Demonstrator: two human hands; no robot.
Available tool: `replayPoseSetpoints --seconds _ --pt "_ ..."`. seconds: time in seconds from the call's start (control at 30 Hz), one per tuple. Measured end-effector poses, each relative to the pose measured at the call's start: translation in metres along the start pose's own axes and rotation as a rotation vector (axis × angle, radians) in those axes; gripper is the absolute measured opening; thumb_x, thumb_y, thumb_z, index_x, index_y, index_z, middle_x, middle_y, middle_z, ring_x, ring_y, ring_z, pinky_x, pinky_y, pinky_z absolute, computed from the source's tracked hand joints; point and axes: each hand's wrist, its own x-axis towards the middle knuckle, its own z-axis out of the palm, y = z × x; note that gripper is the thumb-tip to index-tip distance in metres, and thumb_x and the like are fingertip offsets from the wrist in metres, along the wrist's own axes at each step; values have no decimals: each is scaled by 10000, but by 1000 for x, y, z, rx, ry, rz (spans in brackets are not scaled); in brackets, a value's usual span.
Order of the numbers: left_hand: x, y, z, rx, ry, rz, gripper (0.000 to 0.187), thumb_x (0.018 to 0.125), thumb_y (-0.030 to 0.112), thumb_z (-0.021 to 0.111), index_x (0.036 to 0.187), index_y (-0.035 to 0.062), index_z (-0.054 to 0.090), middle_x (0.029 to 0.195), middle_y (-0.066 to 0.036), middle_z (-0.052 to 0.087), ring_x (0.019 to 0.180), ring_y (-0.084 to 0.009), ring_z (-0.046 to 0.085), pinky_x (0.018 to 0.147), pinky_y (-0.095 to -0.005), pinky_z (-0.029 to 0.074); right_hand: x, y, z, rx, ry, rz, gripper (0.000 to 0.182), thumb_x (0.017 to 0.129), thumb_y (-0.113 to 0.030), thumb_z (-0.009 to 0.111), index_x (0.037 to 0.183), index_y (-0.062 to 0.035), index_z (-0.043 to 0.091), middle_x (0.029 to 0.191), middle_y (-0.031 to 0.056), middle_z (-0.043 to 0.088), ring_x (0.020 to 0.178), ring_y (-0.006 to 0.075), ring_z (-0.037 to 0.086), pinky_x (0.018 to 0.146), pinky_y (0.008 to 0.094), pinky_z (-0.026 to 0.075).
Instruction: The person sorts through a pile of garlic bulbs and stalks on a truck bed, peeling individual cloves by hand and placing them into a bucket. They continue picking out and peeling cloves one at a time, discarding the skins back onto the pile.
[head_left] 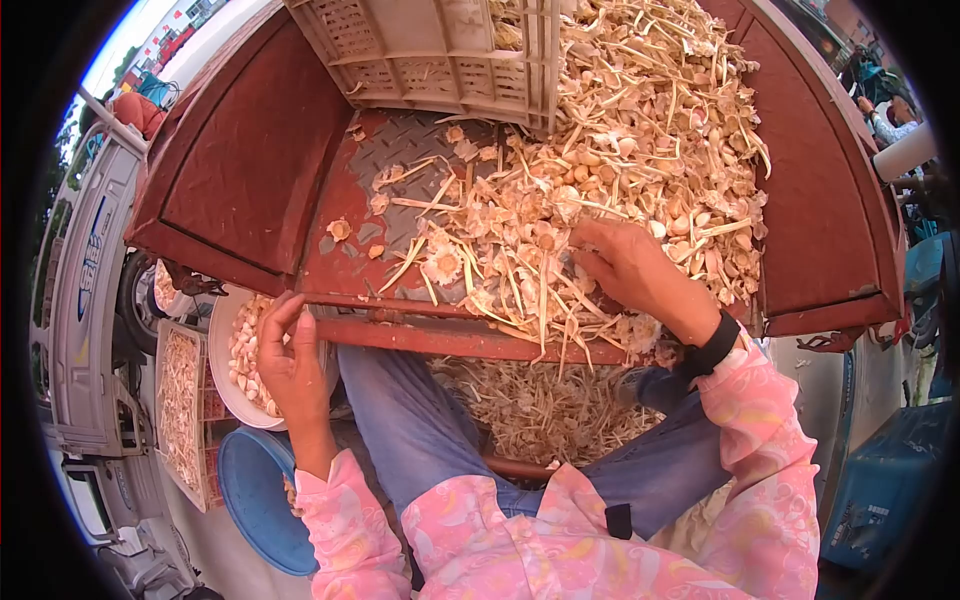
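My right hand (638,268) reaches into a heap of garlic cloves, dry skins and stalks (660,120) on the red metal truck bed. Its fingers are bent together and pressed down into the heap. What lies between them is hidden. My left hand (290,365) is at the bed's front edge, beside a white tub of garlic cloves (245,340). Its thumb and fingers are slightly apart, and nothing shows between them. Loose stalks and a broken garlic head (442,263) lie left of my right hand.
A plastic crate (430,60) stands tilted at the back of the bed. Red side panels (240,150) flank it. Lower left are a crate of cloves (180,410) and a blue bucket (255,500). Discarded stalks (545,405) cover the ground between my legs.
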Motion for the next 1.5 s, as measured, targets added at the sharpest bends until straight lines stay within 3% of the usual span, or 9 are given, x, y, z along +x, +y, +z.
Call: replayPoseSetpoints --seconds 0.2,0.6,0.7,0.8,0.9,1.03,1.13,1.23,1.5 --pt "-37 90 129 -439 -526 -160 357 873 92 605 1191 -39 508 1086 -119 580 944 -132 581 828 -248 466 -8 -13 -26 840 -86 496 198 929 -251 540 887 -58 545 684 -50 494 510 21 454 448 176 365" --pt "-53 96 182 -930 -698 -349 388 837 47 635 1180 -54 484 944 -95 612 821 -113 608 683 -222 512 -30 -25 -26 1241 -80 459 178 914 -236 563 919 -58 560 693 -36 525 492 22 444 421 155 343" --pt "-52 95 173 -830 -782 -465 363 824 38 647 1156 -37 520 929 -76 614 784 -88 590 647 -226 499 -32 -26 -30 1343 -59 467 163 913 -218 563 926 -57 555 699 -31 528 489 23 434 414 152 333" --pt "-57 81 167 -503 -687 -219 306 822 38 649 1108 -18 553 887 -39 586 735 -87 572 613 -205 481 -38 -15 -44 1452 -5 457 139 913 -191 559 935 -55 545 703 -25 524 504 20 426 416 150 326" --pt "-53 79 168 -182 -464 253 273 815 28 643 1079 0 577 898 -57 579 715 -112 581 604 -226 476 -38 -5 -48 1081 181 504 148 920 -209 549 907 -62 554 675 -42 507 504 11 414 436 156 331" --pt "-65 100 180 -37 -589 550 298 743 -34 619 1036 19 597 961 -135 553 806 -282 586 690 -345 490 -42 8 -52 648 86 487 202 888 -236 574 890 -34 559 656 4 539 538 87 489 480 248 399" --pt "-65 91 199 174 -718 589 252 710 -31 608 955 25 589 948 -141 541 849 -328 570 696 -393 473 -47 7 -60 -52 -179 361 249 842 -241 587 905 -1 564 723 153 609 670 314 609 613 413 460" --pt "-62 87 206 180 -707 545 198 721 -9 642 905 19 574 874 -124 547 805 -321 586 658 -390 475 -53 -4 -57 -215 -68 338 237 847 -246 577 879 -11 579 766 186 617 737 365 603 641 434 454" --pt "-71 82 201 -219 -558 244 438 725 -37 634 1137 19 497 935 -192 583 819 -349 603 662 -411 476 -52 -16 -45 356 -145 160 232 861 -225 594 858 5 567 718 153 601 666 296 592 591 376 441"
